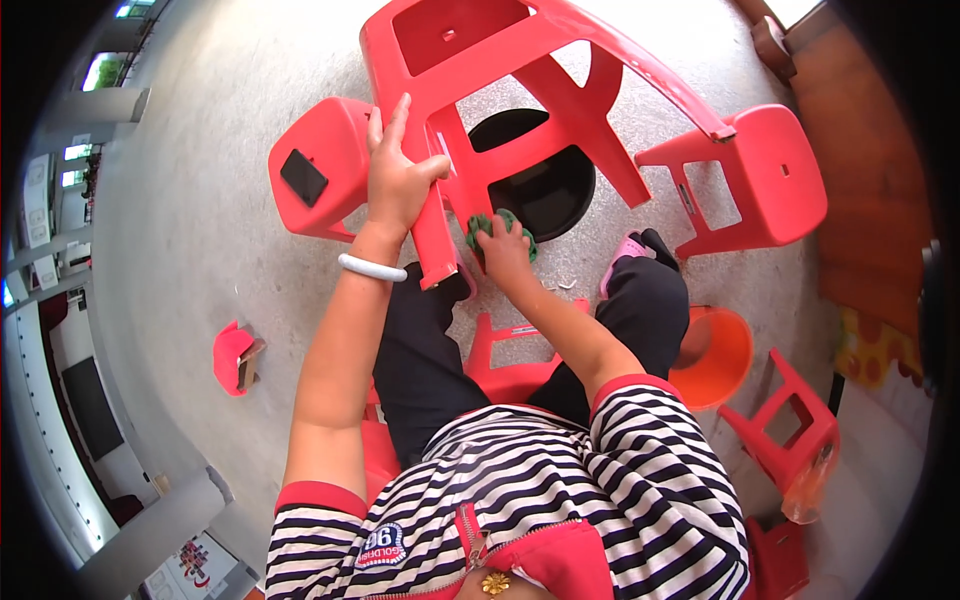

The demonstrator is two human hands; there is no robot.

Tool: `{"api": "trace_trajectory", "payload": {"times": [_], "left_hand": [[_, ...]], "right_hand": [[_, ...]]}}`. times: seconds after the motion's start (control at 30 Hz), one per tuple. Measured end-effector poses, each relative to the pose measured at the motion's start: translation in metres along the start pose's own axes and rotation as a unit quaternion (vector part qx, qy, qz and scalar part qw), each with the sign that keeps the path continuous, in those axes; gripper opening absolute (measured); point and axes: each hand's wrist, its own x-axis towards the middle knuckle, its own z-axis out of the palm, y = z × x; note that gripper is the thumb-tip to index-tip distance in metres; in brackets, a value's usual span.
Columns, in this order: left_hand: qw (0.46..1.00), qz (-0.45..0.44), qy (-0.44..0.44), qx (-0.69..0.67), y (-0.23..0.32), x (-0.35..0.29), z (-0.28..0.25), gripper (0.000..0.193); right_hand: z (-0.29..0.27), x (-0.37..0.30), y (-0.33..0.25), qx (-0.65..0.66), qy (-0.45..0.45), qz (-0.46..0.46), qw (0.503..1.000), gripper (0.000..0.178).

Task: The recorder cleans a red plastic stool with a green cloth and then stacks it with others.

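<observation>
gold flower charm (495, 583) closest, my left hand (403, 180) spreads wide on the red plastic stool (500, 60) ahead while my right hand (508, 256) holds crumpled green cloth (479, 236) by it, likely wiping, needing steady rubs next.

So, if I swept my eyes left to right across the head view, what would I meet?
Red object on the floor → black phone → left hand → green cloth → right foot's pink shoe → orange bucket.
</observation>
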Motion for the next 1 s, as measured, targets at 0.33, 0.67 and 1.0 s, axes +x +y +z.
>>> {"api": "trace_trajectory", "payload": {"times": [0.33, 0.67, 1.0], "left_hand": [[0.999, -0.020, -0.022, -0.021, -0.013, 0.006, -0.009, 0.090], [0.998, -0.036, -0.015, -0.059, -0.009, 0.000, -0.014, 0.091], [0.995, -0.059, -0.012, -0.086, 0.001, -0.004, -0.019, 0.090]], "right_hand": [[-0.014, -0.046, 0.048, 0.125, -0.121, 0.002, 0.985, 0.031], [-0.036, 0.137, -0.026, 0.190, 0.169, -0.022, 0.967, 0.031], [0.004, 0.138, 0.039, -0.086, 0.049, -0.128, 0.987, 0.046]]}}
